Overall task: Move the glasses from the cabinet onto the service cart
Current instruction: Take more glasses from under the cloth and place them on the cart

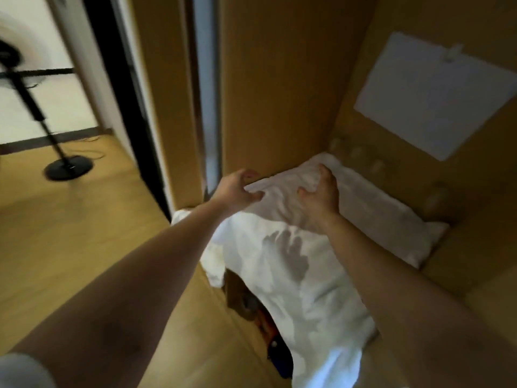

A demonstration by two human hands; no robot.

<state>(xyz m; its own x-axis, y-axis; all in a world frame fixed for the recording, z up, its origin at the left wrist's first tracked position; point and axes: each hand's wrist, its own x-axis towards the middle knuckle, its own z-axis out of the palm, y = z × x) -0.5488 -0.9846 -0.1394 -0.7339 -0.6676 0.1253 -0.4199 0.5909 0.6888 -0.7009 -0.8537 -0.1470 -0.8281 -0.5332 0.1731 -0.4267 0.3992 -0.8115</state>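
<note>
A white cloth [293, 264] lies over the shelf of a wooden cabinet [274, 79] and hangs down over its front edge. My left hand [237, 191] pinches the cloth's raised left edge. My right hand [319, 194] grips a bunched fold of the same cloth further right. Several clear glasses [377, 165] show faintly in a blurred row along the cabinet's back wall, behind the cloth. No service cart is in view.
A white paper sheet [436, 93] is clipped to the cabinet's back wall. Dark items sit in the compartment [251, 306] below the hanging cloth. A black fan stand [68, 168] rests on the wooden floor at the left, by a doorway.
</note>
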